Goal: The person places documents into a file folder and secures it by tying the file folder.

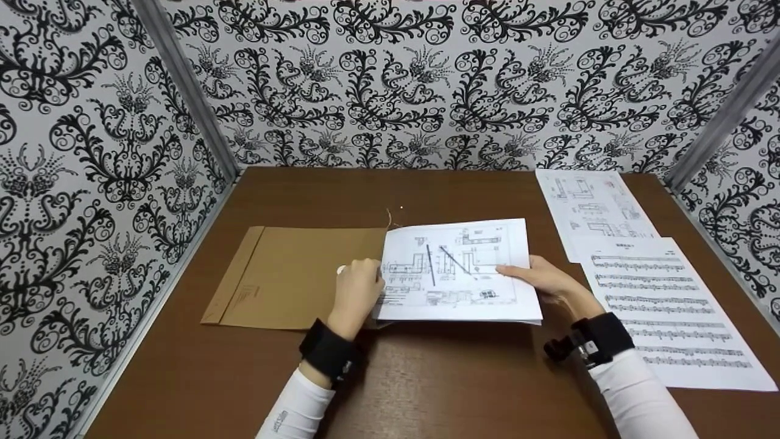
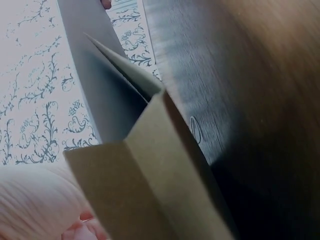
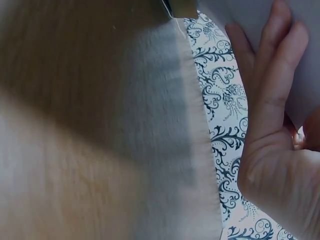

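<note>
A brown paper envelope [image 1: 298, 268] lies on the table, its mouth to the right. My left hand [image 1: 358, 286] grips the envelope at that mouth, fingers curled at the edge. In the left wrist view the envelope's mouth [image 2: 165, 150] gapes, with pale sheets [image 2: 87, 55] reaching to it. The white papers [image 1: 481, 299], printed with technical drawings, lie sideways with their left end at the envelope's mouth. My right hand [image 1: 551, 280] holds their right edge, thumb on top. In the right wrist view its fingers [image 3: 272, 95] extend along the underside of the papers [image 3: 312, 65].
At the right of the brown table [image 1: 426, 384] lie a sheet of music [image 1: 670, 305] and, behind it, another drawing sheet [image 1: 588, 204], partly covered. A thin string [image 1: 389, 216] sticks up by the envelope's far corner. Patterned walls [image 1: 390, 91] enclose the table.
</note>
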`<state>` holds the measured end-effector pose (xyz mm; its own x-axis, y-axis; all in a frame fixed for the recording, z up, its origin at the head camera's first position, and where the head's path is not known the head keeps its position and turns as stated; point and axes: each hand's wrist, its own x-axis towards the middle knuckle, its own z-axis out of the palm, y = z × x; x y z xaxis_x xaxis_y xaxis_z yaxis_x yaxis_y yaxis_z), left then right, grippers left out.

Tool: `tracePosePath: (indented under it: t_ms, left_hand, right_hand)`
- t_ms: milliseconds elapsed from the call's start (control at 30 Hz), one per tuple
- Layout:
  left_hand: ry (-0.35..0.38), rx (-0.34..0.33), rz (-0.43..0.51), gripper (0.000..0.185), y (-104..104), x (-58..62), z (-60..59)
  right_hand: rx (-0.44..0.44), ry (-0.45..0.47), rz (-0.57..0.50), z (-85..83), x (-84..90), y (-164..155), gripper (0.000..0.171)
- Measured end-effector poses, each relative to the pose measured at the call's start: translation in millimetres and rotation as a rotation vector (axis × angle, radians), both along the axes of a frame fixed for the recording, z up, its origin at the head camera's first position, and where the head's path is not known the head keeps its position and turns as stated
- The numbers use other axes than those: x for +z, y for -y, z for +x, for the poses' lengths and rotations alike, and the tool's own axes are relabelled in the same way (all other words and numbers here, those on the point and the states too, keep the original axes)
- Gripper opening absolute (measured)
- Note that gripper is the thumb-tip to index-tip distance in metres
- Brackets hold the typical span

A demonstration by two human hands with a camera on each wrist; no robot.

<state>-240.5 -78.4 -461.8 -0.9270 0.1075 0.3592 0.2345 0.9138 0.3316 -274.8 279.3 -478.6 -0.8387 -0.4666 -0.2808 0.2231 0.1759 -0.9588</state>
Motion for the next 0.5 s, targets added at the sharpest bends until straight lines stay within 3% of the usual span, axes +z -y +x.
tracePosePath:
  t_ms: [167,500]
  left_hand:
    - [-0.019,-0.004,-0.015,0.021,-0.5,-1.5,-0.1]
    - [-0.031,-0.018,-0.002,0.018,-0.5,-0.2,1.2]
  right_hand:
    - [0.027,-0.026,0.002,1.1,-4.2,9.3,0.043]
    - [-0.010,-0.063,-0.026,-0.3,-8.9,33.9,0.039]
